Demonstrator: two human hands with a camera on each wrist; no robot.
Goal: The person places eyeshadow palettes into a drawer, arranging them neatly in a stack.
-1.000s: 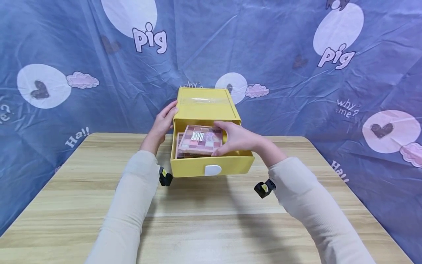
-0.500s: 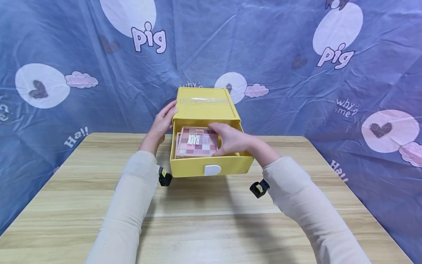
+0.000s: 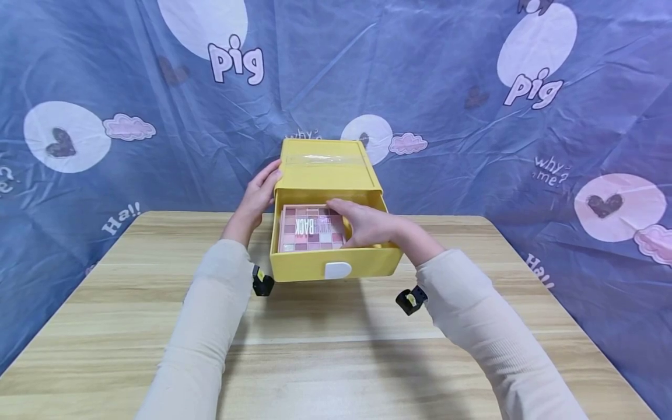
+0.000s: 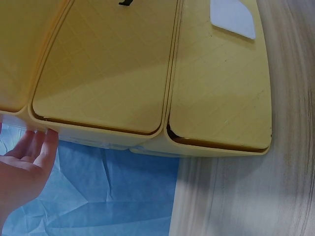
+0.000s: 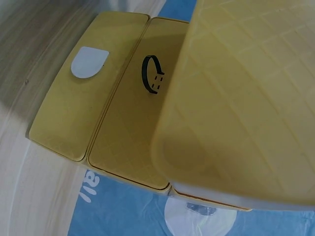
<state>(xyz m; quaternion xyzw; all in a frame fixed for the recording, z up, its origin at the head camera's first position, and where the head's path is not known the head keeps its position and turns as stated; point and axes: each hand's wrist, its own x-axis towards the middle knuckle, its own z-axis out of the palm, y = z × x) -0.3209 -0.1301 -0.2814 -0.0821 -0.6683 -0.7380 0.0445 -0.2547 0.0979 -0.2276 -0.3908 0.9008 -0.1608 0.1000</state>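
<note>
A pink eyeshadow palette [image 3: 310, 227] lies face up in the pulled-out top drawer [image 3: 299, 267] of a yellow drawer cabinet [image 3: 325, 175]. My right hand [image 3: 373, 224] reaches into the drawer and holds the palette by its right side, thumb at the near corner and fingers at the far one. The edge of another palette shows slightly at its left. With relaxed fingers, my left hand [image 3: 257, 195] rests against the cabinet's left side; its fingers touch that side wall in the left wrist view too. The right wrist view hides the right hand behind the drawer's front.
A white tab [image 3: 338, 269] marks the top drawer's front. Below are closed drawers, one with a black curved handle [image 5: 150, 74], the lowest with a white tab [image 5: 89, 62]. The cabinet stands on a wooden table [image 3: 315, 361] before a blue printed cloth [image 3: 451, 116].
My right hand has moved left and slightly down with the palette, which has gone from tilted to lying squarer in the drawer, over the other one. The left hand stays in place.
</note>
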